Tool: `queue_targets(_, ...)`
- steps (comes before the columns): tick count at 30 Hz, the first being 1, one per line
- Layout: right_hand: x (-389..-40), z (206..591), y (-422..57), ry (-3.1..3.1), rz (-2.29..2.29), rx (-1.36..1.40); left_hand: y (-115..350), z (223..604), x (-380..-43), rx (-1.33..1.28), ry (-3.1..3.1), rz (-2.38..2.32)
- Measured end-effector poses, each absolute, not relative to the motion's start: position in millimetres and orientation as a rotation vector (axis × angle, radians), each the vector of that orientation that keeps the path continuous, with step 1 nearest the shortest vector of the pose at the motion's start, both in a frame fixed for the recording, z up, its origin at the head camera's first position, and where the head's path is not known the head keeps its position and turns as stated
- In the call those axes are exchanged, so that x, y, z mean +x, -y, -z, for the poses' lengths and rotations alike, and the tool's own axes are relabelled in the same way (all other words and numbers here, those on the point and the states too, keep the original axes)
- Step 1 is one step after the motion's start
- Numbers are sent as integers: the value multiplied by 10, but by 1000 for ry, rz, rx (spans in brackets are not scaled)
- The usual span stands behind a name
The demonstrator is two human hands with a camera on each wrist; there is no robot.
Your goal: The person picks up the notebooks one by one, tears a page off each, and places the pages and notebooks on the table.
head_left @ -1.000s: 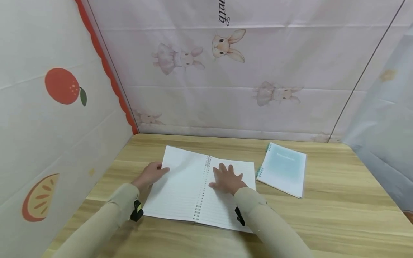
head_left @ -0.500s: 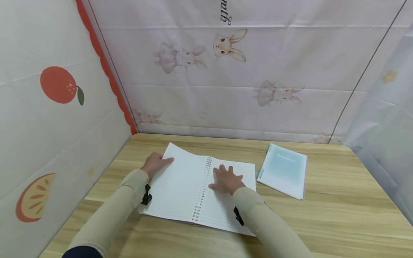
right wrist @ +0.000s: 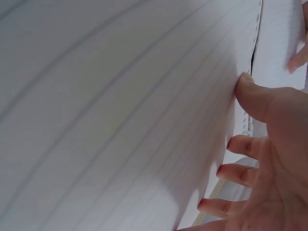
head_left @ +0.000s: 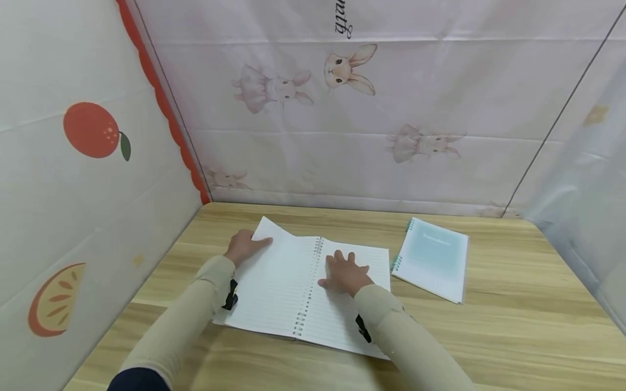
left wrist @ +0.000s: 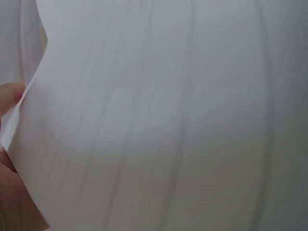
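Note:
A spiral notebook [head_left: 274, 293] lies open on the wooden table, showing white ruled pages on both sides of its wire binding [head_left: 308, 293]. My left hand [head_left: 243, 247] pinches the left page near its upper outer edge, thumb on top and the other fingers behind the paper. That page [left wrist: 144, 106] is lifted and bowed, filling the left wrist view. On the right page [head_left: 374, 263] my right hand [head_left: 345, 273] rests palm down with its fingers spread. The right wrist view shows its thumb [right wrist: 255, 96] close to the binding.
A second spiral notebook [head_left: 432, 260], closed with a blue and white cover, lies to the right of the open one. Printed cloth walls [head_left: 303, 157] stand behind and on both sides of the wooden table [head_left: 513, 304].
My left hand has moved to the right and slightly away from me, raising and bending the left page's upper corner inward. The right hand has stayed in place.

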State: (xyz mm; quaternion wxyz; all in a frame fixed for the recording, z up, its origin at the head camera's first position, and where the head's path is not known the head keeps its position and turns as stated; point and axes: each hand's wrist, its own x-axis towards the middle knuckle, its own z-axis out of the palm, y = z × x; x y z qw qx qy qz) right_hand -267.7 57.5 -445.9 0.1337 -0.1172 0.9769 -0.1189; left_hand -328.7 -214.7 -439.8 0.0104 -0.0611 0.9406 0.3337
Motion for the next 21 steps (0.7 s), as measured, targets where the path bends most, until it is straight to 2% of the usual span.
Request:
queue_targets(7, -2675, 4426, -589, -2823, 359, -341, 2032, 4431, -3256, -187, -3010, -969)
queue_targets(21, -2654, 4441, -600, -2815, 379, -332, 2080, 4494, -3173, 50, -3065, -785)
